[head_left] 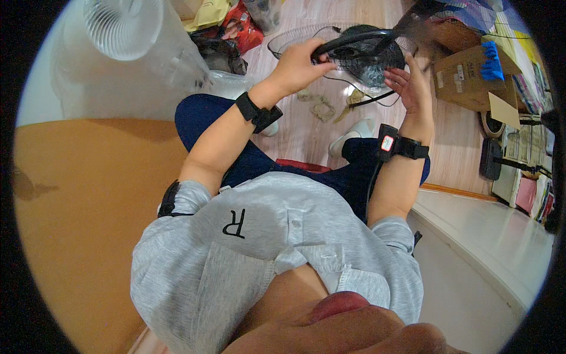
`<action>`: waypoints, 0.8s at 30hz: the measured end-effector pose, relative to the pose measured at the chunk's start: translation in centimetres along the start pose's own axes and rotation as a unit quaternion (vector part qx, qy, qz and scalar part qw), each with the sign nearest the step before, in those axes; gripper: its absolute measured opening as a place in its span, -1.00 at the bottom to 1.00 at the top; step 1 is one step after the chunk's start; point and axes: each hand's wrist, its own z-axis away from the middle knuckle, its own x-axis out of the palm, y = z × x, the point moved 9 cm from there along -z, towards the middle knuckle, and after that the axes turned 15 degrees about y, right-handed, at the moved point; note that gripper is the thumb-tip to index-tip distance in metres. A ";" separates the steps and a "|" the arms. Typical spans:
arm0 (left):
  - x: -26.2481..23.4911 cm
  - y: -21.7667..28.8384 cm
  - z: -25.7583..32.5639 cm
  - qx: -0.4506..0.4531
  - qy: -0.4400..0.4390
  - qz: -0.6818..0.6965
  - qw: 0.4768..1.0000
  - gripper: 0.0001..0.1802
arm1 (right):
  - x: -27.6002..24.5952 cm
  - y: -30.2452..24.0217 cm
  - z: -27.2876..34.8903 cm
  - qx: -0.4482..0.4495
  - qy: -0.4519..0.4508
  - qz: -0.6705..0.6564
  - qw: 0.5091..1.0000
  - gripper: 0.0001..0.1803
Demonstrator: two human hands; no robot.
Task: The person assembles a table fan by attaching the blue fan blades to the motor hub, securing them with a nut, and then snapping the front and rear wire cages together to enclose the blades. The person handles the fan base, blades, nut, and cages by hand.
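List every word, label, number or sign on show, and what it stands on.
Grey shirt: one black letter-like mark, not copied out.
Black device on the right wrist: white-and-red label, too small to read.
Cardboard box: print and pale labels, too small to read.
Nothing else reads clearly.

Black letter (pixel 234 224) on grey shirt (pixel 262 197), label (pixel 387 143) on wristband (pixel 411 148)

Pale wood-look floor (pixel 457 156) carries my light slippers (pixel 352 135), tangled tan scraps (pixel 322 110) (can't tell of what) just beyond them, and a cardboard box (pixel 463 82) off to my right.
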 end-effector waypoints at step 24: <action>-7.2 -3.1 -6.8 -0.160 0.000 0.353 0.922 -0.75 | -5.5 3.6 -3.1 -0.113 0.171 -0.112 0.972 -0.39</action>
